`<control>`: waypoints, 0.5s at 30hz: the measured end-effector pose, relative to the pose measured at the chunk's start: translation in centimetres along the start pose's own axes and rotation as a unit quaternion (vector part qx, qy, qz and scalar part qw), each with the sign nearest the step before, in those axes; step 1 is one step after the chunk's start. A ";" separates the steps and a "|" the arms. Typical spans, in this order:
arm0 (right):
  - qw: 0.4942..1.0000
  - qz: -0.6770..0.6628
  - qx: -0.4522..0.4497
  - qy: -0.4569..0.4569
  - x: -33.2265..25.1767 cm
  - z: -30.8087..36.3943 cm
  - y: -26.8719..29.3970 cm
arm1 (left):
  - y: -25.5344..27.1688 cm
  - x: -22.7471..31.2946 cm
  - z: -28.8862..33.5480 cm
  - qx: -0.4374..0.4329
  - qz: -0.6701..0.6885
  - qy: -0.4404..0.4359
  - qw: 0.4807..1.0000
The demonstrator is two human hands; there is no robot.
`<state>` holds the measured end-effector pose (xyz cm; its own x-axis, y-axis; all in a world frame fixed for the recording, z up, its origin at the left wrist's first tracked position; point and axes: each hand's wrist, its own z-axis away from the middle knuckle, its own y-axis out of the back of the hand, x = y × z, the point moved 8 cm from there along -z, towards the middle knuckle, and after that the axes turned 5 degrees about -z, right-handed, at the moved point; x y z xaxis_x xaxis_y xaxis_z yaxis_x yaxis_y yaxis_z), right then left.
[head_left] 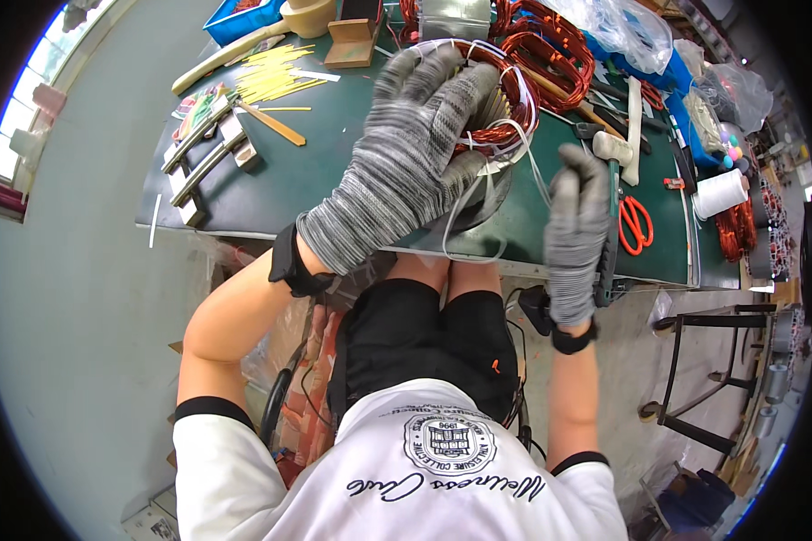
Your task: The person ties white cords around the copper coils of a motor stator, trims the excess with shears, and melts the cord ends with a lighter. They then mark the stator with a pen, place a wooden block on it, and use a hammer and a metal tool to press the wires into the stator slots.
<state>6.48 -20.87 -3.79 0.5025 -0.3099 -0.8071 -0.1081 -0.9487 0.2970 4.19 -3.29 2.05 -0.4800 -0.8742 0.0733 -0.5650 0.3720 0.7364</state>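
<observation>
A motor stator (493,137) with a ring of red-brown copper windings stands at the near middle of the bench. White lacing cord is wrapped around its windings. My left hand (429,122), in a grey knit glove, lies over the left side of the stator with its fingers curled over the ring. A loose loop of white cord (475,259) hangs down from the stator's front. To the right, my gloved right hand (579,216) is raised with its fingers drawn together, and the cord runs from the windings to it. Its fingertips are partly blurred.
On the green bench (334,194), yellow strips (280,74) and metal bars on blocks (209,149) lie left. Coils of copper wire (559,54) are behind. A white-headed mallet (612,147), red-handled scissors (635,225) and a white cord spool (721,195) lie right. A black metal frame (708,370) stands beyond.
</observation>
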 end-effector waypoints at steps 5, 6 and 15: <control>0.995 -0.092 -0.035 0.029 -1.0 3.1 -4.1 | -1.5 -0.6 0.7 -0.043 0.225 0.076 0.970; 0.990 -0.135 -0.012 0.037 -1.7 2.7 -3.8 | -2.2 -1.0 0.9 -0.050 0.310 0.122 0.942; 0.766 -0.642 0.021 -0.028 5.3 7.8 17.9 | -0.6 0.0 1.2 0.016 0.144 -0.033 0.989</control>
<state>0.51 -40.02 -6.71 0.1802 0.8798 -0.4399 0.4163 -0.4734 -0.7762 3.77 -3.18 0.80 -0.6663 -0.7087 0.2319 -0.4197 0.6134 0.6691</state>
